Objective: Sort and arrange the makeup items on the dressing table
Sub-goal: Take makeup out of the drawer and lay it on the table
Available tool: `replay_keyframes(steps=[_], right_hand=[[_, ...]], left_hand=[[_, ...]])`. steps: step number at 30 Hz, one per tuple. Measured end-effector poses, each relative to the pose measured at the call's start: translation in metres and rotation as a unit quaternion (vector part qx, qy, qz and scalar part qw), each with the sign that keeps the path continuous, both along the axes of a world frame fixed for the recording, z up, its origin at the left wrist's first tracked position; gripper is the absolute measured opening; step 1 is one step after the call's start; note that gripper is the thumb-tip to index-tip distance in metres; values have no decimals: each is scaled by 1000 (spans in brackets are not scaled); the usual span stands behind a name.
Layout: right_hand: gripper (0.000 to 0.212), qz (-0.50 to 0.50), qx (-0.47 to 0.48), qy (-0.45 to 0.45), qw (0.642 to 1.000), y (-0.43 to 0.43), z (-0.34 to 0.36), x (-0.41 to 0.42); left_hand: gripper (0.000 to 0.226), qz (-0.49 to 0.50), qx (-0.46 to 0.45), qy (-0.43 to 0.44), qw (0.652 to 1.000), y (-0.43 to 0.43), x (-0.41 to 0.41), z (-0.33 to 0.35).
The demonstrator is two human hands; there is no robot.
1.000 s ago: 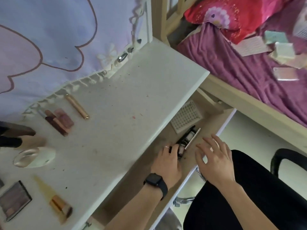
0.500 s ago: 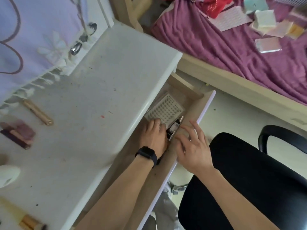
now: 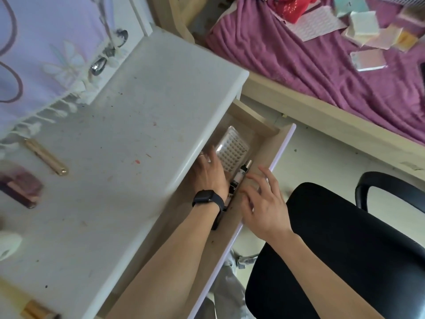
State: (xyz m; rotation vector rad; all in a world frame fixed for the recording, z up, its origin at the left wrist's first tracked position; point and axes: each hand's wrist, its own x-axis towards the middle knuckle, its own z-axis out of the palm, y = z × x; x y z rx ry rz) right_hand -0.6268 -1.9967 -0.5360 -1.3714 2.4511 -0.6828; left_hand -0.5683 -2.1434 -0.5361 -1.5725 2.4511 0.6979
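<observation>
The drawer point(image 3: 283, 143) under the dressing table top point(image 3: 149, 100) is seen open. The L hand point(image 3: 210, 174), w/ a black watch point(image 3: 205, 198), is laid inside it, just beside a small dark bottle point(image 3: 239, 178). Its fingers are hidden under the top's edge, so its grip cannot be told. The R hand point(image 3: 264, 203) is held over the drawer front, fingers spread and loose, nothing gripped. A white perforated box point(image 3: 233, 149) lies next to the bottle.

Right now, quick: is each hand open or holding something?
Left hand: in the drawer, fingertips hidden under the table edge; cannot be told.
Right hand: open, fingers spread at the drawer's front, holding nothing.
</observation>
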Motion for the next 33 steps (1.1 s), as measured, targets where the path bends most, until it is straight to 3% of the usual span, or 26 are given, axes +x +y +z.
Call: replay_keyframes(steps=[4, 7, 9, 12, 16, 18, 21, 24, 26, 27, 33], right_hand=[[20, -8, -12, -34, 999, -1, 11, -1], [14, -28, -24, -81, 996, -6, 24, -5], [15, -87, -48, -161, 982, -12, 39, -8], [12, -194, -55, -287, 937, -19, 64, -8], [29, -198, -103, -414, 882, -30, 88, 1], [25, -164, -106, -452, 870, -41, 95, 8], [20, -150, -106, -475, 860, -68, 102, 16], [18, -176, -128, -455, 864, -110, 106, 17], [21, -199, -134, -438, 866, -145, 107, 16], [22, -206, -130, -433, 868, -163, 106, 16], [22, -220, -72, -406, 884, -249, 103, 19]], left_hand=[[36, 4, 44, 96, 994, 3, 3, 18], [28, -9, 49, 181, 982, 4, 11, 37], [28, -5, 59, 248, 967, 5, 19, 53], [29, 58, 136, 341, 928, 6, 35, 79], [22, 143, 261, 441, 847, -7, 58, 110], [21, 144, 256, 439, 849, -19, 72, 117], [23, 121, 97, 401, 903, -39, 103, 116], [45, 62, -91, 229, 967, -66, 141, 97], [61, -19, -110, 59, 992, -79, 160, 81], [66, -44, -104, 13, 993, -82, 167, 74], [70, -45, -128, 29, 990, -82, 170, 57]])
